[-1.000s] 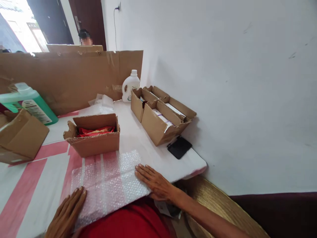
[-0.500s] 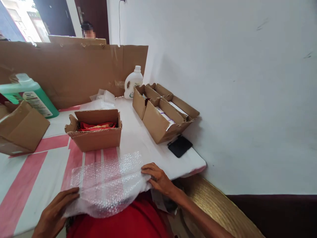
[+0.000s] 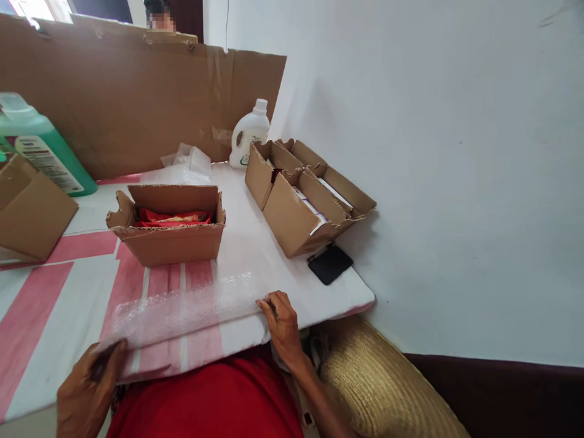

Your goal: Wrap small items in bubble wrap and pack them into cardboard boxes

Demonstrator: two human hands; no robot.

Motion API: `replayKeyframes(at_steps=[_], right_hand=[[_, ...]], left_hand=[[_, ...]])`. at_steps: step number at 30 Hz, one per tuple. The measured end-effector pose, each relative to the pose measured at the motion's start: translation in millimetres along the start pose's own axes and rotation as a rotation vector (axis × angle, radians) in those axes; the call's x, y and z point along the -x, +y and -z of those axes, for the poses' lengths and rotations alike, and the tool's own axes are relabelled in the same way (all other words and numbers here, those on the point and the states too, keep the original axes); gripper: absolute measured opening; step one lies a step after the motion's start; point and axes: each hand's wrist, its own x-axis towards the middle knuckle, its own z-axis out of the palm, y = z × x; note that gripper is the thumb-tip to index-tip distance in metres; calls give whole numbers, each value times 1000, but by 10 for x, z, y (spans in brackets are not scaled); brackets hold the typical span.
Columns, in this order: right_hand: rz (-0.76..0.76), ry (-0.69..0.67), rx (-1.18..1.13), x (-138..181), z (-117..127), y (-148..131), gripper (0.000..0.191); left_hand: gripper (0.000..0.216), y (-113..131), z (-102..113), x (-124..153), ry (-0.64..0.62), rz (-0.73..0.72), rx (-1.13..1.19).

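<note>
We have the bubble wrap (image 3: 191, 309) pinched at both ends — left hand (image 3: 86, 389) on its left end, right hand (image 3: 283, 325) on its right — over the surface (image 3: 246, 207) near its front edge, before the open box (image 3: 177, 246). We should hold both ends level, pulling evenly and gently, so the sheet lies straight.

Daylight comes from a washed-out window (image 3: 57, 9) far beyond the left hand (image 3: 89, 389), giving soft, moderately bright light. Past the right hand (image 3: 283, 325), faint shadows fall on the white wall (image 3: 433, 182) beside the boxes (image 3: 298, 222); a band (image 3: 502, 392) to that hand's right is dark. Between the hands, the plastic wrap (image 3: 187, 313) glints and looks slightly smeared. Wide-angle stretching shows toward the edges beyond both hands.
</note>
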Motion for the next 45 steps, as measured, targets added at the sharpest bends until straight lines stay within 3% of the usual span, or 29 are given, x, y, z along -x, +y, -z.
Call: replayKeyframes(at_steps=[7,12,18,28,41,43,45], right_hand=[[26,-9,171,-111,-105,26,37],[9,-7,273,-144,-159,38,39],[-26,-48,295,-222,-160,56,48],[-49,-68,248,-252,-149,103,67],[-163,-148,252,-305,-118,49,66],[-159,-142,254,-301,-126,58,65],[-151,-130,254,-295,-133,73,63]], left_hand=[[42,143,-62,-52,-6,-23,-148],[44,114,-155,-55,75,-108,-209],[39,51,-163,-61,65,-77,-169],[37,199,-127,-81,54,-38,-118],[30,241,-17,-226,-42,98,-234],[32,260,-31,-212,3,68,-275],[42,282,-99,-190,119,-71,-363]])
